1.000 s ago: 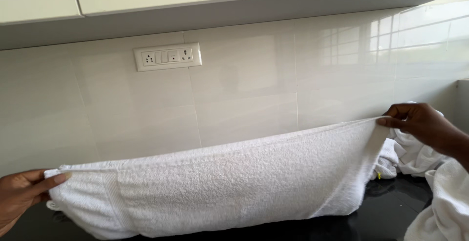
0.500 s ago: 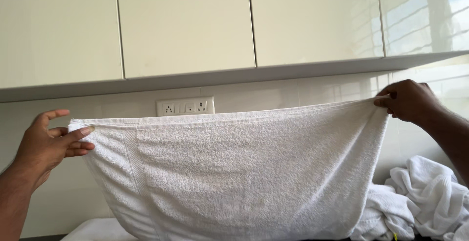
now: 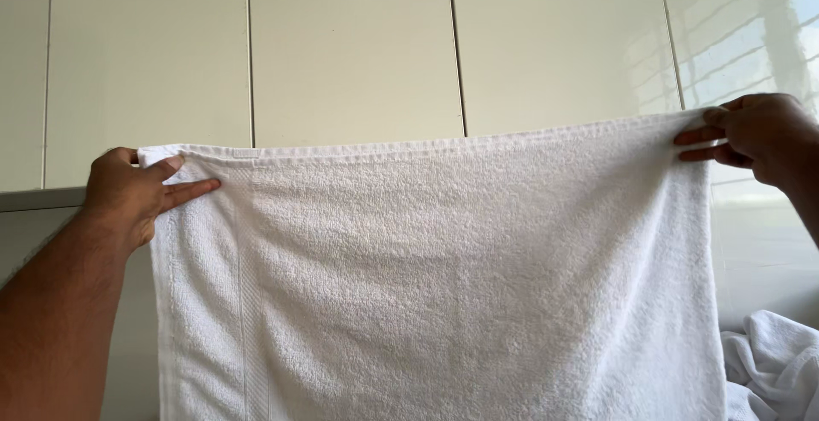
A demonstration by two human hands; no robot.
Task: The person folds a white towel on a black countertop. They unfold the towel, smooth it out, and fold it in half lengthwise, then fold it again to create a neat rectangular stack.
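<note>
A white terry towel [image 3: 444,276] hangs spread out flat in front of me, its top edge stretched taut between both hands. My left hand [image 3: 136,191] pinches the towel's upper left corner, thumb on top and fingers against the cloth. My right hand [image 3: 755,135] grips the upper right corner, held slightly higher than the left. The towel's lower part runs out of the bottom of the view and hides whatever lies behind it.
Glossy cream cabinet doors [image 3: 350,54] fill the wall behind the towel. A heap of crumpled white cloth [image 3: 772,365] lies at the lower right. A grey ledge under the cabinets [image 3: 38,199] shows at the left.
Both hands have raised the towel from counter height to the level of the cabinets, and it now hangs fully spread. The view has tilted upward, so the wall socket and counter are hidden.
</note>
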